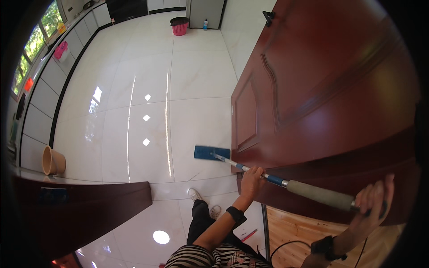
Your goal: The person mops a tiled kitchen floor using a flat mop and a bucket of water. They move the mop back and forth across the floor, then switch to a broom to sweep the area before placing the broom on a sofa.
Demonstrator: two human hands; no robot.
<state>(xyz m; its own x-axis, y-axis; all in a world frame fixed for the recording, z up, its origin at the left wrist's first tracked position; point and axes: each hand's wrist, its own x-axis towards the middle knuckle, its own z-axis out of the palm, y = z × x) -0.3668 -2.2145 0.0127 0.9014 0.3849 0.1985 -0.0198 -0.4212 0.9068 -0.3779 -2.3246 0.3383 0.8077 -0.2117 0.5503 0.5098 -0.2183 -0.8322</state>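
A flat mop with a blue rectangular head [202, 152] rests on the glossy white tile floor [144, 160], close to the lower corner of a reddish-brown panelled door [301, 83]. From the head a telescopic metal pole with blue collars runs down to the right, ending in a thick grey-green sleeve [318, 194]. My left hand [252, 183] is wrapped around the pole above the head. At the far end, my right hand [372, 202] holds the dark grip, partly covering it; its fingers look slightly blurred.
A brown door frame [110, 207] stands at left, beside a tan bucket [53, 161]. White cabinets [43, 88] line the left wall. Farther back are a pink basket [179, 29] and a bottle [205, 25]. A red stick-like object [249, 236] and a black cable [285, 243] lie near my legs.
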